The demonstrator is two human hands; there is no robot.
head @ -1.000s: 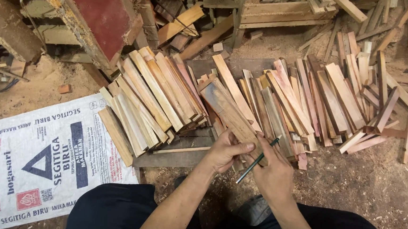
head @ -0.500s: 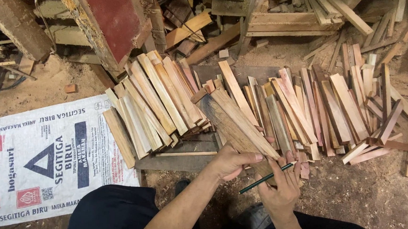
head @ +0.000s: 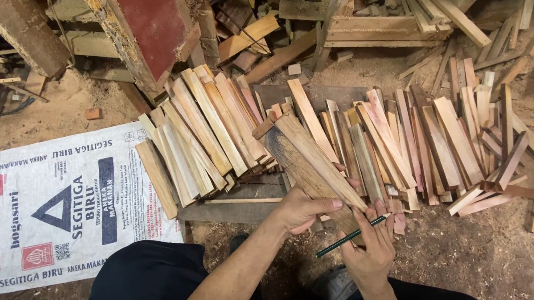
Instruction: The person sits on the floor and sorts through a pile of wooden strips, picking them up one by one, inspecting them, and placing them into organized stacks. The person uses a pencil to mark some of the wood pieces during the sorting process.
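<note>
My left hand (head: 300,209) grips the near end of a bundle of long wood slats (head: 306,160), which slants up and away to the left. My right hand (head: 369,246) holds a dark green pencil (head: 349,236) beside the bundle's near end, its tip toward the wood. A stack of pale slats (head: 203,137) leans on the left of the held bundle, and a wider spread of reddish and pale slats (head: 428,141) lies on the right. My dark trouser legs show at the bottom.
A white printed woven sack (head: 60,205) lies flat on the sawdust floor at the left. A red-painted wooden board (head: 145,19) and rough timber stand at the back left. Offcuts and planks (head: 373,27) are piled at the back. A dark flat board (head: 232,206) sits under the slats.
The held bundle has been drawn nearer to me, and my left hand has shifted its grip lower on it. My right hand with the pencil has moved down with it.
</note>
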